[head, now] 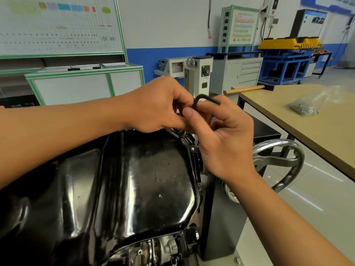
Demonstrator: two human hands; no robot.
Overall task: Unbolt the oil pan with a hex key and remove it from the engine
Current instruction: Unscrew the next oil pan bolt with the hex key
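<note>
A glossy black oil pan (134, 181) sits bolted on top of an upturned engine (159, 248) on a stand. A black L-shaped hex key (199, 99) stands over the pan's far right corner. My left hand (159, 106) and my right hand (224, 137) both pinch the key, thumbs and fingers curled round its shaft. The key's lower end is hidden behind my fingers. Bolt heads (193, 149) show along the pan's right flange.
A chrome handwheel (278, 160) on the engine stand sits right of the pan. A tan workbench (317, 131) at the right carries a plastic bag of hardware (305, 108) and a wooden-handled mallet (245, 89). Cabinets and training boards line the back wall.
</note>
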